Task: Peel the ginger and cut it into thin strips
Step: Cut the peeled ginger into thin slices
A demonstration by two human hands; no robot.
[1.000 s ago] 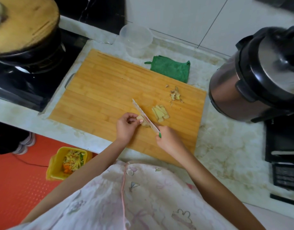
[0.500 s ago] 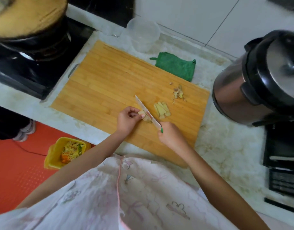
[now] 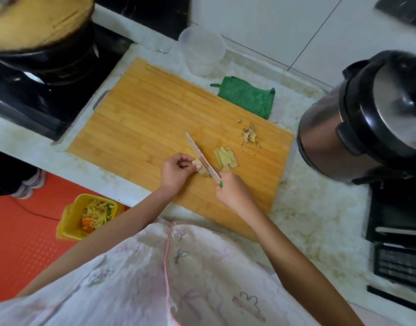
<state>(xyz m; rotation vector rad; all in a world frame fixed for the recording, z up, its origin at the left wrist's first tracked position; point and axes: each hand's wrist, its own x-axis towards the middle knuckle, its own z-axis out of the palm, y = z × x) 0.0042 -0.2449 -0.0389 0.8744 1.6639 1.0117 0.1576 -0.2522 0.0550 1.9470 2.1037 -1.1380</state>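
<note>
The right hand [image 3: 233, 194] grips the green-handled, pale-bladed knife [image 3: 194, 147]. The left hand [image 3: 176, 170], fingers curled, pinches the small peeled pale-yellow ginger piece [image 3: 197, 163] on the rectangular bamboo cutting board [image 3: 143, 118], with the blade across it. The piece is likely light, firm, fibrous and slippery: hold it left of the blade. 1 pile of pale ginger slices [image 3: 225, 156] lies just right.

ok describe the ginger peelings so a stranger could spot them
On the bamboo cutting board, look to the far right corner beside the steel pressure cooker. The ginger peelings lie there, just nearer than the green cloth. Unlike the neat pale ginger slices nearer the knife, they are a ragged, brownish scatter.
</note>
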